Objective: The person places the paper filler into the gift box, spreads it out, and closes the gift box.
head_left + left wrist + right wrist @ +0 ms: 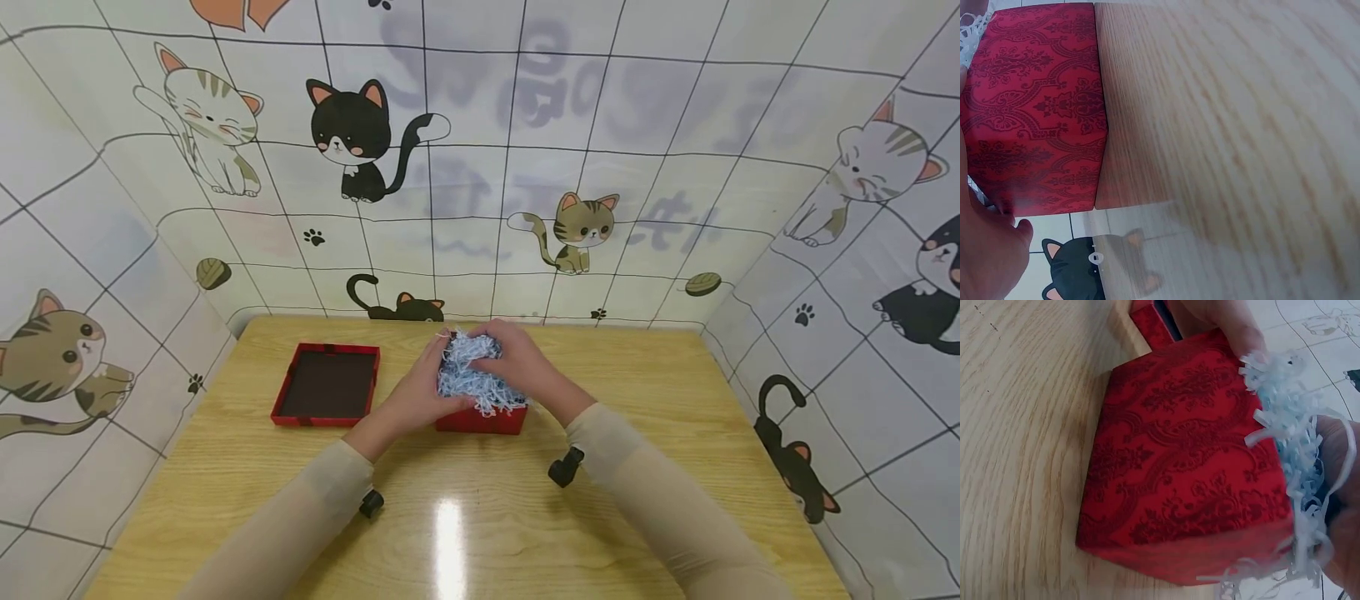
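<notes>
A red box (pixel 483 422) with a dark damask pattern stands on the table. Pale blue shredded paper (pixel 472 382) heaps above its rim, and some strands hang over the front edge. My left hand (pixel 417 390) holds the box at its left side, thumb by the front rim. Over the heap, my right hand (pixel 521 363) grips the shredded paper between thumb and fingers, from the right and back. In the right wrist view, loose strands partly cover the right hand (pixel 1341 487). The inside of the box is hidden beneath the paper.
A shallow red lid (pixel 279 406) with a dark brown inside lies upturned on the wooden table (pixel 637 492), left of the box. Cat-printed cloth walls (pixel 480 167) stand at the back and both sides. Small black cameras (pixel 564 468) sit at both wrists.
</notes>
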`<action>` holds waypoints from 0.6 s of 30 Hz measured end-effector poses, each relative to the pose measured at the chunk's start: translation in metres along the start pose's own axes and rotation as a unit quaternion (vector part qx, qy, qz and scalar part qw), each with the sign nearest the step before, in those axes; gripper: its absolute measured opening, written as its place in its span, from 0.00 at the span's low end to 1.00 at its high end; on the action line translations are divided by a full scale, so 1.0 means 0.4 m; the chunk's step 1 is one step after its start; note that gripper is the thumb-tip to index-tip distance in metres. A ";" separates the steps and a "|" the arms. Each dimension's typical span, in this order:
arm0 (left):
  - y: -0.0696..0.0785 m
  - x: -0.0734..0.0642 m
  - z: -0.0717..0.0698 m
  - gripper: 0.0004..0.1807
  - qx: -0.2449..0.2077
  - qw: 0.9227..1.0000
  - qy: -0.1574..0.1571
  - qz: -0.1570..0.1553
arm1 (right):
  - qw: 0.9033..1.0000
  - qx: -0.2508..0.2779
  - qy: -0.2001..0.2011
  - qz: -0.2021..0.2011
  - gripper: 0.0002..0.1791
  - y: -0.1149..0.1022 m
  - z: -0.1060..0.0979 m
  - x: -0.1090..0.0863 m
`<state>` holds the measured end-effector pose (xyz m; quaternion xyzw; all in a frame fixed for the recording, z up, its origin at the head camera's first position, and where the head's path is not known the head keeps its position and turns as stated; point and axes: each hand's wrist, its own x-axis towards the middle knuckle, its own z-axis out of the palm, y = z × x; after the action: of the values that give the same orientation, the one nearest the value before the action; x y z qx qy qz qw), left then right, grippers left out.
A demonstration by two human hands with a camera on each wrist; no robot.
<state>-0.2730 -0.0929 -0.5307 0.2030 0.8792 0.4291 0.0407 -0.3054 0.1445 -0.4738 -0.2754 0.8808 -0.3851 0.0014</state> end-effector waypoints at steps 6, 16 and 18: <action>-0.003 0.002 -0.001 0.71 0.001 1.000 0.001 0.005 | 0.999 -0.015 -0.032 0.023 0.24 -0.021 0.021 0.009; 0.002 -0.002 -0.002 0.71 0.005 1.000 -0.001 0.004 | 0.991 -0.085 -0.087 0.054 0.24 -0.033 0.052 0.029; 0.002 -0.003 -0.002 0.71 0.003 1.000 0.000 0.005 | 0.988 -0.099 -0.101 0.060 0.25 -0.036 0.057 0.033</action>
<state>-0.2719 -0.0934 -0.5295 0.2076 0.8793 0.4269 0.0382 -0.3047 0.1148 -0.4773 -0.2585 0.9248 -0.2655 0.0860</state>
